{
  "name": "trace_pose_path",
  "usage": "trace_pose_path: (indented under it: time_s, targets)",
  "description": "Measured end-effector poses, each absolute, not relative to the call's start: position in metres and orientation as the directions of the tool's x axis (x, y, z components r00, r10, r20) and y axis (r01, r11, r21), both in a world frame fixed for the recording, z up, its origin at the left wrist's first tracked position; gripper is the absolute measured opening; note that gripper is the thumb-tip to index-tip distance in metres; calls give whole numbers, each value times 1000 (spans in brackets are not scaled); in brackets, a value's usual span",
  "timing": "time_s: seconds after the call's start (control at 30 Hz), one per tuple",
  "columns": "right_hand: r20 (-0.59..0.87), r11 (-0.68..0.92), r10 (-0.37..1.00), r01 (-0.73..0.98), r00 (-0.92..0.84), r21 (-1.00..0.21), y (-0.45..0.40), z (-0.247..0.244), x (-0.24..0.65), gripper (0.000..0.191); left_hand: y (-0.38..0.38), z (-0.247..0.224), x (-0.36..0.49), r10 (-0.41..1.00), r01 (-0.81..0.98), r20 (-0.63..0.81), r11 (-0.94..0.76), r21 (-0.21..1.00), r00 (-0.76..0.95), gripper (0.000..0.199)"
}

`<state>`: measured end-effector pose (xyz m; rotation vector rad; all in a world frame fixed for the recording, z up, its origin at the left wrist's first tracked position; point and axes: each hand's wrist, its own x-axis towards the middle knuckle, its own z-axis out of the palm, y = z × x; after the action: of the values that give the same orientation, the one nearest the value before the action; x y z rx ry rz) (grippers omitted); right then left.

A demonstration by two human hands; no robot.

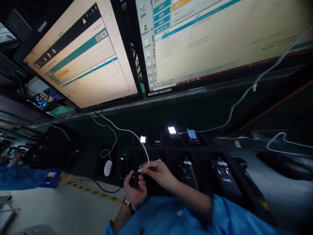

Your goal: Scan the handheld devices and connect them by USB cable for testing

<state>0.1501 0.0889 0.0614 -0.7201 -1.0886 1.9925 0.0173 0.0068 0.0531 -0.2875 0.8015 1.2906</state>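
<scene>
My one view looks forward and down from the wearer's head, close above the hands, monitors (83,58) beyond.

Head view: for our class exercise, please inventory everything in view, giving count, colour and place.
Monitors: two, black-framed, top
Small devices: four, dark, behind tray; three screens lit
Tray: one, black, centre right
Larger devices: at least two, dark, in tray
Mouse: one, white, left of hands
Cables: several, mostly white, across desk
Bin: one, blue, lower left
Floor tape: yellow-black, lower left
Co-worker's sleeve: one, blue, far left
Dark object: one, in left hand
Left hand, right hand: bare; right holds cable end
</scene>
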Motion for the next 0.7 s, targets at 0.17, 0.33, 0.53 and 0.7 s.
trace_pose_path:
  time_s: [0.17,0.33,0.53,0.7]
  targets:
    - [-10,-179,836,-256,-548,-950,90,52,151,26,9,50,21,780,-926,-624,267,265,46,22]
    - [16,-26,853,-73,-522,-997,88,51,155,17,11,49,24,731,-889,-681,283,360,-43,14]
    - [-108,-142,857,-30,-504,-989,93,44,148,18,18,47,24,747,-857,-661,297,421,-66,12]
    - [-150,-219,831,-66,-536,-973,98,26,157,27,41,37,3,682,-762,-699,330,558,-217,12]
